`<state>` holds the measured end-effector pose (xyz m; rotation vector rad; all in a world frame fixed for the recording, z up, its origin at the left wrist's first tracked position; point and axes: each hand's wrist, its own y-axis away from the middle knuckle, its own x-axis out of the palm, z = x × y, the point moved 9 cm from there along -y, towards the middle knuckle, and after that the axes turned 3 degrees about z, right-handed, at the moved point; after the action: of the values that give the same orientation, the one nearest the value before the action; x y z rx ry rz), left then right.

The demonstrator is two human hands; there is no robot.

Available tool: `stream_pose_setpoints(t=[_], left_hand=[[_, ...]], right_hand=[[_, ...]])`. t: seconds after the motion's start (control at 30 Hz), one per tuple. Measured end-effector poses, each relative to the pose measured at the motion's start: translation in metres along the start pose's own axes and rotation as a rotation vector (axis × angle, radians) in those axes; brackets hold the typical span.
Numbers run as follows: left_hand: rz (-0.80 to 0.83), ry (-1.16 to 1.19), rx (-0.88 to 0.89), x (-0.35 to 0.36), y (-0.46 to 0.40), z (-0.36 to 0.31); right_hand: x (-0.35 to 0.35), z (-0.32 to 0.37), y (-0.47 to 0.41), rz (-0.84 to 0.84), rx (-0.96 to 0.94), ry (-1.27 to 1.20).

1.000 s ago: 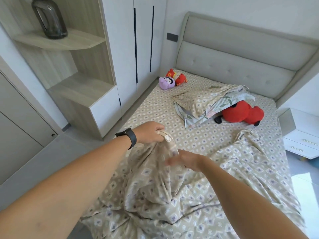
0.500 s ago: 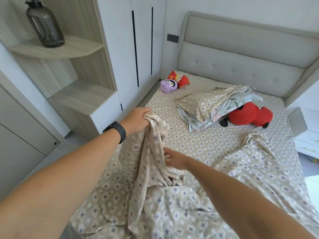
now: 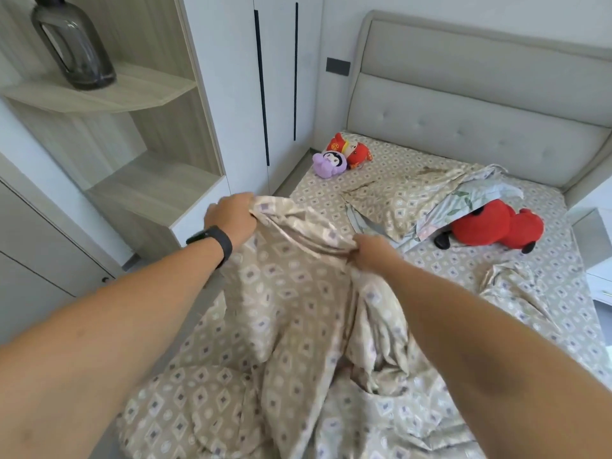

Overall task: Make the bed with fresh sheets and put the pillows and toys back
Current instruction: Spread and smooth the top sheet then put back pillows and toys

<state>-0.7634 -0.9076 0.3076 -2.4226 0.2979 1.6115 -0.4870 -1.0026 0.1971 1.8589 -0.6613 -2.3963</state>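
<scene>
**Fingers grip the duvet cover's raised edge**

Fingers of the left hand [image 3: 231,215] and right hand [image 3: 371,256] clutch the patterned duvet cover [image 3: 298,309], lifted over the bed [image 3: 546,286]. Beyond lie a pillow [image 3: 397,197], red plush [image 3: 493,226], purple plush [image 3: 329,164].

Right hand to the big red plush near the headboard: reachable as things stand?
Probably not yet. The right hand grips the patterned duvet cover, as does the left hand. The red plush lies farther up the bed, partly under a floral pillowcase; releasing the grip and leaning in would likely do it.
</scene>
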Motion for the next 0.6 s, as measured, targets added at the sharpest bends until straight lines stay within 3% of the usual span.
stream_pose_setpoints(t=[0.13,0.17,0.27,0.33,0.4,0.53,0.6], left_hand=[[-0.388,-0.032,-0.172,-0.076,-0.057,-0.012],[-0.431,0.001,-0.189,-0.084,-0.071,-0.020],[-0.328,0.131,-0.184,-0.054,-0.094,-0.027],[-0.161,0.208,-0.177,-0.002,-0.087,-0.024],[-0.013,0.236,-0.160,0.060,-0.055,-0.017],[0.554,0.088,-0.081,0.209,0.057,-0.007],[0.823,0.126,-0.097,0.275,0.130,0.006]], right_hand=[[-0.192,0.049,-0.025,-0.704,-0.025,-0.057],[-0.217,0.059,-0.029,-0.774,0.001,-0.133],[-0.206,0.083,-0.060,-0.582,-0.040,-0.132],[-0.161,0.077,-0.064,-0.495,-0.107,-0.126],[-0.087,0.040,-0.051,-0.422,-0.017,-0.269],[0.109,-0.037,0.005,0.009,0.175,-0.334],[0.189,-0.068,0.048,0.188,0.185,-0.320]])
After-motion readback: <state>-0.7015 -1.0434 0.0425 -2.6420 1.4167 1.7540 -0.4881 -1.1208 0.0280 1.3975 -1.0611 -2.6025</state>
